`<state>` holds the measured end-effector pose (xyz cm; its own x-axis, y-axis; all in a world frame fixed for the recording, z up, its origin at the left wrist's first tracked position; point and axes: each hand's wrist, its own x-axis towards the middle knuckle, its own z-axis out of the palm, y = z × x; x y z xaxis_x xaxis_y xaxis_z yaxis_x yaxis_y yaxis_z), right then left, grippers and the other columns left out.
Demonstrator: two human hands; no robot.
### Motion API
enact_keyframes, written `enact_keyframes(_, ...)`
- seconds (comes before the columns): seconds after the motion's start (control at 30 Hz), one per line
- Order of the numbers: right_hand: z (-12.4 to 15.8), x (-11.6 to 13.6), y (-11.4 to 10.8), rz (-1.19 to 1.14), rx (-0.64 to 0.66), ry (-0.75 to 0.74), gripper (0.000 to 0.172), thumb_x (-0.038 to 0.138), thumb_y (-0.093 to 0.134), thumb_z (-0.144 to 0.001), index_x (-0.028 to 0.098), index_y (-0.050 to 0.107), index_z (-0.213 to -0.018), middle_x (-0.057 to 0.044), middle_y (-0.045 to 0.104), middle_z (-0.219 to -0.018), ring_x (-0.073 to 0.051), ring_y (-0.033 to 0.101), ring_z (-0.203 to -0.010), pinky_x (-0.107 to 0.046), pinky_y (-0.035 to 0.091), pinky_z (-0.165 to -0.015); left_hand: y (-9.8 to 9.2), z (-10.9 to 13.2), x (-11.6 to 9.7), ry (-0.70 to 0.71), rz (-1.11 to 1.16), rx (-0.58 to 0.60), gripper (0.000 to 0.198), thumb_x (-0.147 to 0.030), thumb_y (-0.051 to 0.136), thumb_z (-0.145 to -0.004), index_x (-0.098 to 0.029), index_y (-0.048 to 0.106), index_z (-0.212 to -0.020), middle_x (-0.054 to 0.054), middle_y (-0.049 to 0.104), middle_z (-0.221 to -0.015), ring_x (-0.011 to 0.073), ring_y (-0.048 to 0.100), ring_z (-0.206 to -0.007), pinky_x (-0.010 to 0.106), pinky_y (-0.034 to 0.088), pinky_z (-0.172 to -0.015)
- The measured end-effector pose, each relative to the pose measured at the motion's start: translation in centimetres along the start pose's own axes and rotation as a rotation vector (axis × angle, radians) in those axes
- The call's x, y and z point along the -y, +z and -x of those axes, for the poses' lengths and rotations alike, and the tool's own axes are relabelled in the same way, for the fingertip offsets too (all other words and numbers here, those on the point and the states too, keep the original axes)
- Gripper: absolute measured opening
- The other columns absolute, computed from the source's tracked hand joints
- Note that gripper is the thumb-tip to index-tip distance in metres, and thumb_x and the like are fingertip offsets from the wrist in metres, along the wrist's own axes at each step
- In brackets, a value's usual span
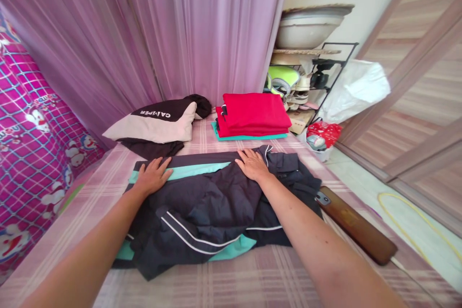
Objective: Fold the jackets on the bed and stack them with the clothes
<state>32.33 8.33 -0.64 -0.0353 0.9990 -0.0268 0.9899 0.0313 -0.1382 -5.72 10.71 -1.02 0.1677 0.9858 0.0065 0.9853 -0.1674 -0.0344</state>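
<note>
A dark grey jacket (212,197) with turquoise panels and white piping lies partly folded on the checked bed sheet (245,284). Its lower half is rumpled, with a sleeve bent across the front. My left hand (153,176) rests flat on the far left part, over the turquoise band, fingers spread. On the far right part, near the collar, my right hand (251,164) lies flat with its fingers stretched out. Neither hand grips the cloth. Behind the jacket sits a stack of folded red clothes (254,115) with a turquoise edge beneath.
A black and light-coloured garment (155,122) lies at the back left. To the right is a phone (357,224) with a cable plugged in. Purple curtains (216,29) hang behind; a shoe rack (334,77) with a basin (310,29) on top stands beyond the bed.
</note>
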Motion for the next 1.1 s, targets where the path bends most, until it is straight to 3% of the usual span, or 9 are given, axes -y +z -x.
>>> enact_keyframes(0.23, 0.7, 0.6, -0.1, -0.005, 0.013, 0.014, 0.063, 0.051, 0.024, -0.104, 0.020, 0.030, -0.159, -0.012, 0.028, -0.164, -0.026, 0.023, -0.152, -0.044, 0.019, -0.122, -0.3, 0.5, 0.0, -0.046, -0.028, 0.048, 0.061, -0.049, 0.027, -0.099, -0.031, 0.029, -0.157, 0.010, 0.030, -0.164, 0.0296, 0.029, -0.150, 0.057, 0.024, -0.118)
enact_keyframes(0.33, 0.9, -0.1, -0.2, 0.057, -0.049, -0.024, 0.063, 0.050, 0.027, -0.104, 0.018, 0.031, -0.158, -0.012, 0.027, -0.165, -0.025, 0.021, -0.152, -0.044, 0.014, -0.123, -0.5, 0.3, 0.1, -0.050, -0.026, 0.075, 0.062, -0.050, 0.026, -0.099, -0.030, 0.030, -0.157, 0.010, 0.028, -0.165, 0.0309, 0.027, -0.151, 0.057, 0.024, -0.118)
enact_keyframes(0.5, 0.6, -2.0, -0.1, 0.115, -0.030, 0.116, 0.067, 0.052, 0.026, -0.103, 0.013, 0.035, -0.156, -0.015, 0.030, -0.163, -0.028, 0.023, -0.151, -0.049, 0.010, -0.123, -0.6, -0.2, 0.4, -0.059, -0.033, 0.100, 0.063, -0.050, 0.026, -0.098, -0.028, 0.028, -0.158, 0.011, 0.024, -0.166, 0.0318, 0.024, -0.152, 0.058, 0.023, -0.118)
enact_keyframes(0.7, 0.4, -2.3, 0.4, 0.104, -0.047, 0.118, 0.067, 0.052, 0.023, -0.103, 0.014, 0.037, -0.155, -0.015, 0.033, -0.162, -0.029, 0.025, -0.150, -0.050, 0.012, -0.122, -1.3, -0.8, 0.5, -0.074, 0.006, 0.185, 0.063, -0.053, 0.030, -0.098, -0.032, 0.030, -0.157, 0.009, 0.027, -0.166, 0.0313, 0.027, -0.151, 0.058, 0.026, -0.117)
enact_keyframes(1.1, -0.1, -2.8, 0.8, 0.072, -0.053, 0.096, 0.068, 0.055, 0.022, -0.102, 0.015, 0.036, -0.156, -0.015, 0.033, -0.162, -0.028, 0.025, -0.150, -0.052, 0.011, -0.122, 0.0, -1.0, 0.8, -0.047, -0.026, 0.082, 0.064, -0.054, 0.031, -0.097, -0.032, 0.030, -0.157, 0.009, 0.029, -0.165, 0.0328, 0.029, -0.150, 0.058, 0.027, -0.117)
